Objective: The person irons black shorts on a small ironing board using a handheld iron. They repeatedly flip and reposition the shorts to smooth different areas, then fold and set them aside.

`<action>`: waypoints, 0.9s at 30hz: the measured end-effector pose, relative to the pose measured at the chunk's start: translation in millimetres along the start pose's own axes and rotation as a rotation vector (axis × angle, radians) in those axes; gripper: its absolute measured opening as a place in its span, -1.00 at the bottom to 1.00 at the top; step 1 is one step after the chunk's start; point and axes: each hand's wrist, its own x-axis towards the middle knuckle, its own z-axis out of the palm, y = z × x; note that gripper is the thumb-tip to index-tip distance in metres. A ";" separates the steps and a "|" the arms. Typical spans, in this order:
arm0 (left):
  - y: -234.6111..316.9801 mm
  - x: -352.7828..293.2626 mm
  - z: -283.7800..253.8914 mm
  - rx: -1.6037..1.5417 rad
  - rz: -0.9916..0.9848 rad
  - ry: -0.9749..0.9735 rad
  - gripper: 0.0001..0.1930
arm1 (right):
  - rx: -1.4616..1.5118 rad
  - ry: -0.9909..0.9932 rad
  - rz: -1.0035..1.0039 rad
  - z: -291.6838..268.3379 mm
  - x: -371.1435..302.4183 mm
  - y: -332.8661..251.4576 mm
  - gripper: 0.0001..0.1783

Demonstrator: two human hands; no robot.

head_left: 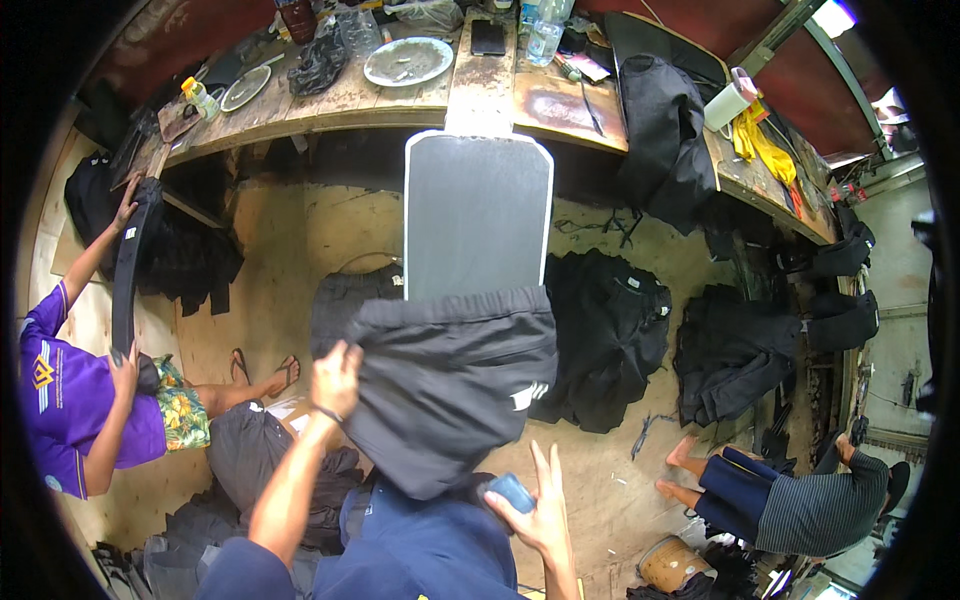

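Observation:
Black elastic-waist pants [450,390] lie over the near end of a grey board [478,210] with a white rim. A small white print shows on their right side. My left hand [335,382] grips the left edge of the pants just below the waistband, slightly blurred. Lower right, my right hand [545,510] holds a small blue block [512,492] by the thumb, index and middle fingers stretched up. That hand is apart from the pants. Whether the pants have long or short legs cannot be made out.
A wooden workbench [330,118] curves across the back, holding a white plate [408,62], a bottle [545,35] and a phone [488,38]. Piles of black garments [600,330] lie on the floor. One person [110,390] works at left, another [800,500] at right.

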 end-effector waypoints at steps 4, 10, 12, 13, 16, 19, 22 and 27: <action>42.3 76.6 -40.3 0.190 0.372 0.361 -0.48 | 0.012 -0.013 -0.095 16.8 60.0 -19.4 0.43; 118.1 -13.4 4.3 0.166 0.807 -0.241 -0.19 | 0.358 0.041 0.071 8.9 120.3 -31.0 0.30; 114.6 -1.8 26.0 0.224 0.778 -0.273 0.04 | 0.462 0.009 0.141 -2.0 137.1 -35.5 0.26; 112.8 24.9 34.7 0.256 0.842 -0.194 0.07 | 0.497 -0.012 0.194 -6.2 147.8 -39.3 0.24; 127.4 121.8 44.6 0.254 0.934 -0.151 0.11 | 0.543 0.036 0.095 -6.9 206.2 -63.3 0.07; 180.3 225.3 44.5 0.406 0.964 -0.043 0.12 | 0.542 0.173 -0.176 0.0 287.2 -106.5 -0.03; 231.8 291.4 47.5 0.507 0.992 -0.104 0.09 | 0.498 0.286 -0.152 -8.3 354.2 -154.7 -0.11; 254.0 328.6 57.8 0.509 0.992 -0.177 0.06 | 0.198 0.622 -0.177 4.8 347.3 -177.5 -0.11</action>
